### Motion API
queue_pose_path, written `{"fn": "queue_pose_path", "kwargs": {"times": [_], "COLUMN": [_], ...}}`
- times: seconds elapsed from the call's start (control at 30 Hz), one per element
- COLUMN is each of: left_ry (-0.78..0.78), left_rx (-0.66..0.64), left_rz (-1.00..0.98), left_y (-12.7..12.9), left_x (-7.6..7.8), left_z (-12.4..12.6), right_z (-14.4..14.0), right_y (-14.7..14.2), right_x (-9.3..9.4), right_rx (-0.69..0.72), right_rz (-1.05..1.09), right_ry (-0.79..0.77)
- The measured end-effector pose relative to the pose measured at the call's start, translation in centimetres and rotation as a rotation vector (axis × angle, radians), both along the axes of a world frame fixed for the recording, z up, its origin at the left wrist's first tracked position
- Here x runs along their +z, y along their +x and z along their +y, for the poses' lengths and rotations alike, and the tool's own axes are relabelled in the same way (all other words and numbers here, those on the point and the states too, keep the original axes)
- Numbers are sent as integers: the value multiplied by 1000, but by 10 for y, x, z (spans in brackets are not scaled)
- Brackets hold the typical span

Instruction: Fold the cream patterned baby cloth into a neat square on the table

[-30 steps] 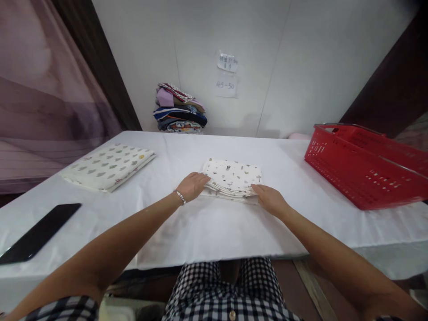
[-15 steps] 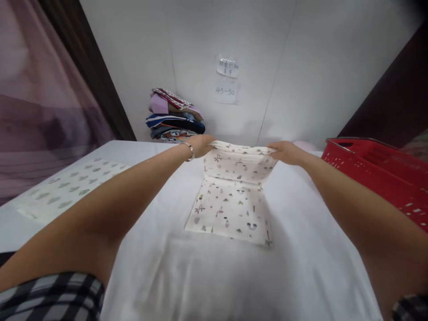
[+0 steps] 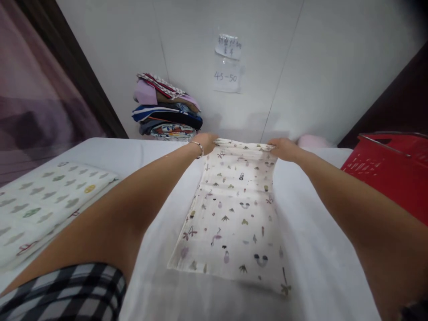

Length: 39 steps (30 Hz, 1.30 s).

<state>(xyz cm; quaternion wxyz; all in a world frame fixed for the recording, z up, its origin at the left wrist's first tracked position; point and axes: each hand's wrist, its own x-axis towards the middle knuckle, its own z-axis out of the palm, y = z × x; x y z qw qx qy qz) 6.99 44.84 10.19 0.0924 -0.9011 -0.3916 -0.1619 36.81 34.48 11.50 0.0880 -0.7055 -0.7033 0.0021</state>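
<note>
A white cloth (image 3: 234, 214) printed with small rainbows, palms and flamingos stretches lengthwise in front of me. Its far edge is gathered in folds and raised between my hands. My left hand (image 3: 205, 142), with a bracelet at the wrist, is closed on the far left corner. At the far right corner, my right hand (image 3: 282, 149) pinches the same edge. The near end hangs low over the white covering (image 3: 321, 214), its front right corner casting a shadow. My fingertips are partly hidden by the fabric.
A folded cloth with cloud prints (image 3: 50, 196) lies at the left. Against the wall stands a stack of folded clothes (image 3: 167, 109). A red plastic basket (image 3: 384, 178) with a metal handle is at the right, a pink item (image 3: 312, 141) near it. Paper notes (image 3: 227, 76) hang on the wall.
The cloth's far part, earlier bent upright above a crease, now lies flatter and more stretched out, and its near end reaches closer to me. Both hands keep hold; the view has shifted.
</note>
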Motion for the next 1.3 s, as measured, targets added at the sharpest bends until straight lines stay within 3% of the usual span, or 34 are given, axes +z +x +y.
{"fn": "queue_pose_path", "kwargs": {"times": [0.1, 0.23, 0.3, 0.4, 0.53, 0.67, 0.8, 1.3], "left_ry": [-17, 31, 38, 22, 37, 89, 78, 90], "left_rx": [-2, -109, -142, -201, -206, -151, -163, -40], "left_rz": [103, 122, 96, 67, 21, -60, -37, -10], "left_y": [-21, -60, -80, -102, -114, -115, -117, -127], "left_x": [5, 3, -12, -50, -88, -94, -96, -115], "left_z": [-29, -98, -141, -200, -247, -269, -283, -292], "right_z": [-38, -120, -165, -222, -259, -274, -290, -308], "right_y": [-13, -46, -67, -94, -109, -107, -109, -120], "right_x": [1, -7, -24, -61, -98, -105, -112, -127], "right_rx": [35, 146, 199, 280, 310, 241, 250, 268], "right_rz": [-70, -191, -231, -256, -250, -223, -223, -136], "right_ry": [57, 142, 145, 133, 128, 203, 171, 216]}}
